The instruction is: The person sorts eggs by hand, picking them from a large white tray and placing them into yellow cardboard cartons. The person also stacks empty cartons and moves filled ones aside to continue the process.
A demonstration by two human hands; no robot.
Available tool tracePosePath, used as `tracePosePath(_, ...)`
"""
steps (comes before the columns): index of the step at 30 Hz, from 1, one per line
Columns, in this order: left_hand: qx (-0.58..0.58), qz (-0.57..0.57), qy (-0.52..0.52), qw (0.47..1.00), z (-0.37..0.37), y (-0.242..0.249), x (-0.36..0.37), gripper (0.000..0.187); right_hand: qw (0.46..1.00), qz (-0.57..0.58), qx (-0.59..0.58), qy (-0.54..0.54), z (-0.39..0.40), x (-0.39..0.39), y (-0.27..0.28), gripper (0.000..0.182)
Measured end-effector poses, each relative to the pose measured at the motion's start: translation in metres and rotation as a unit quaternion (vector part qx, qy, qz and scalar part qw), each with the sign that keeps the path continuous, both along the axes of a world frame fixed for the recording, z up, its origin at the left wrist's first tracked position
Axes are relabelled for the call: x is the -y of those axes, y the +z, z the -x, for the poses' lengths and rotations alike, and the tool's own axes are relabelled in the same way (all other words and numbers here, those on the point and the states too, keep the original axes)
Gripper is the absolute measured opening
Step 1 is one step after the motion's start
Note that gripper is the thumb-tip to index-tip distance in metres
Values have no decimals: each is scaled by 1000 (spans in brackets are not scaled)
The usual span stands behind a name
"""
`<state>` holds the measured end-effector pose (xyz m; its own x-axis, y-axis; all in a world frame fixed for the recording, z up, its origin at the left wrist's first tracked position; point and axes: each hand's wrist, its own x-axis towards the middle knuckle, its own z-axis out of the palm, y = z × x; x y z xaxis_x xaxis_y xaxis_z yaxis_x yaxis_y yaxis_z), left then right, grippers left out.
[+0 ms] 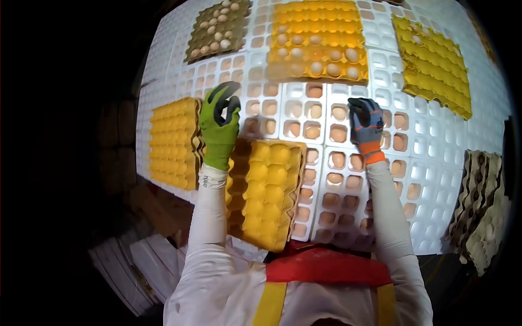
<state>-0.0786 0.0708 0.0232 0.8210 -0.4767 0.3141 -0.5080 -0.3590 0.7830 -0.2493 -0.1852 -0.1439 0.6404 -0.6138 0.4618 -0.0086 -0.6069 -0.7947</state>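
Note:
My left hand (222, 117), in a green glove with dark fingertips, is raised over the white egg tray (277, 89). Its thumb and fingers curve apart, and nothing shows between them. My right hand (368, 118), in a grey-blue glove with an orange cuff, hovers with bent, slightly parted fingers above the white cells. No egg is visible in it. Close to its left lies a brown egg (339, 112) in a cell. Beyond both hands, an orange egg tray (321, 27) carries several eggs in its nearer rows.
Yellow trays (272, 187) are stacked near my body, with another yellow stack (171, 144) at left. A grey-brown tray (223, 27) with eggs lies far left. A yellow tray (435, 62) lies far right. Carton trays (476, 201) lean at the right edge.

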Motion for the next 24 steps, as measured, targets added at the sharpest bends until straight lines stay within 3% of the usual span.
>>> tracePosePath(1,72,-13,40,997,1,3,-46,27,1000,10,-4,6,-1,0,-1,24)
tracePosePath(3,-8,46,172,984,23,4,-130,25,999,41,-18,11,-2,1,-2,25)
tracePosePath(4,-23,4,239,971,37,-3,-175,23,997,65,-40,17,0,1,0,24)
tracePosePath(6,35,-147,267,952,77,-12,-229,23,991,97,-86,16,3,-15,7,23)
tracePosePath(8,-13,-265,247,932,110,-15,-245,27,993,-30,-100,63,23,-62,37,23)
tracePosePath(9,-25,-320,242,916,119,-20,-241,36,966,-160,-180,91,37,-90,60,26)
tracePosePath(11,86,-391,215,891,124,-48,-259,43,890,-330,-255,186,70,-135,70,43)
tracePosePath(12,27,-346,230,909,126,-56,-263,45,849,-396,-278,213,87,-158,76,53)
tracePosePath(13,-33,-299,244,922,128,-62,-268,46,911,-220,-261,231,111,-179,46,58)
tracePosePath(14,-92,-251,257,929,131,-68,-273,47,901,-265,-281,197,114,-198,62,67)
tracePosePath(15,-59,-277,233,930,133,-66,-279,49,888,-311,-298,160,117,-217,79,76)
tracePosePath(17,-73,-202,239,947,139,-53,-278,49,908,-309,-260,108,116,-239,103,81)
tracePosePath(19,-81,-121,219,965,132,-13,-270,46,889,-387,-224,96,127,-239,99,83)
tracePosePath(20,-109,-73,193,972,122,-3,-275,47,910,-320,-252,76,124,-238,107,83)
tracePosePath(22,-37,-65,181,981,94,18,-292,50,931,-283,-202,110,91,-245,132,84)
tracePosePath(24,-109,63,174,977,37,39,-317,49,943,-248,-152,160,36,-259,143,83)
